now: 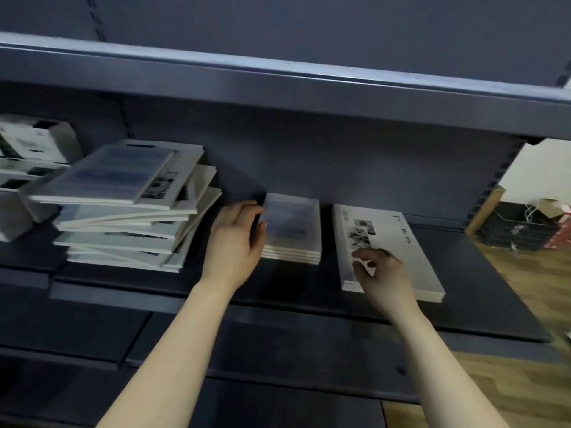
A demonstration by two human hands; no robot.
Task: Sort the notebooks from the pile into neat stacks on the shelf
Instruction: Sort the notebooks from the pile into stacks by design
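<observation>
Squaring small stack [292,233] with left hand [236,239] cupped round its edge, steadying wide stack [398,242] toward shelf's [309,288] right end with half-curled, empty right hand [383,273].

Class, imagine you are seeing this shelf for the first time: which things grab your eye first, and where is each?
The untidy pile of notebooks, fanned out crookedly on the left of the shelf, stands out first. In the middle, the left hand cups the side of a small neat stack, while the right hand rests on a larger flat stack to its right.
</observation>
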